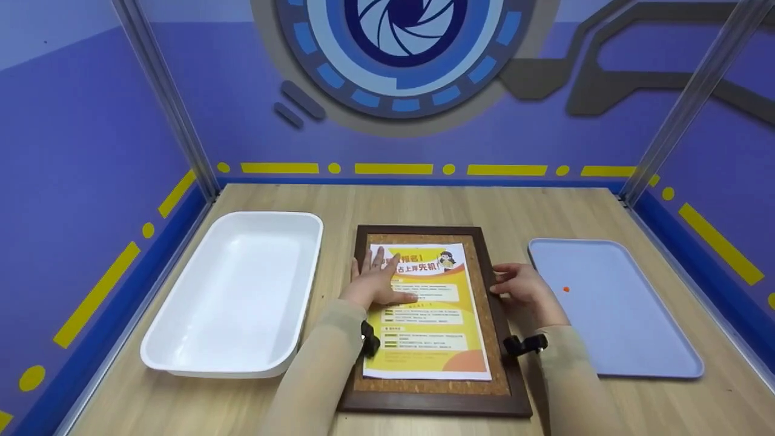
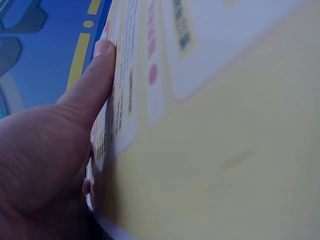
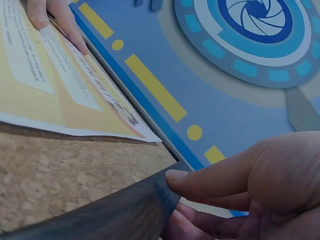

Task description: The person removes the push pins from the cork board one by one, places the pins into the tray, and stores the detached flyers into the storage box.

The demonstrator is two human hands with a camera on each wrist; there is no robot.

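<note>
So the biggest thing here is the purple-blue wall, with a huge wheel graphic and a line of yellow dashes low down. Under that is a light wood table. On its left side sits a deep white tub, in the middle a corkboard with a dark brown frame, and over on the right a flat pale blue tray. A yellow and white printed sheet lies on the cork, with a little cartoon figure in its top right corner. The 2 hands are apart: the left hand is spread over the sheet, fingers pretty straight, while the right hand pinches the frame's right edge, thumb on top. Each wrist wears a black gadget. Tiniest of all, an orange speck shows on the tray, just beside the right hand
</note>
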